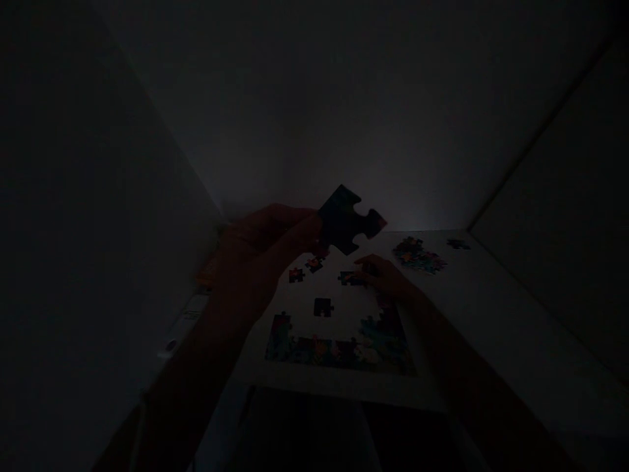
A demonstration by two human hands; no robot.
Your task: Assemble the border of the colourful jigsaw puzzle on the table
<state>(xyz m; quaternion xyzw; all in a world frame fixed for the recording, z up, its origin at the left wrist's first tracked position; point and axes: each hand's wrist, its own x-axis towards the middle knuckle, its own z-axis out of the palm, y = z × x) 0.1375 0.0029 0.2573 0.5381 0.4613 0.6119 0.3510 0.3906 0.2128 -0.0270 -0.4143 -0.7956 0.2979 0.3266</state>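
Raised close to the camera, a dark jigsaw puzzle piece (341, 221) is pinched by its left edge between the thumb and fingers of my left hand (260, 242). Lower down at the table, my right hand (386, 276) has its fingers curled at the right end of another puzzle piece (348, 278). A dark loose piece (323, 307) lies below that, and two orange-patterned pieces, one (296, 275) beside the other (315, 264), lie to the left. Joined pieces form the bottom and right part of a puzzle (339, 352) near the table's front edge.
The scene is very dark. A pile of loose pieces (417, 255) lies at the back right, with a few dark pieces (458, 244) beyond it. A pale object (184, 321) sits at the left edge of the white table (491, 314). A wall (314, 118) rises behind.
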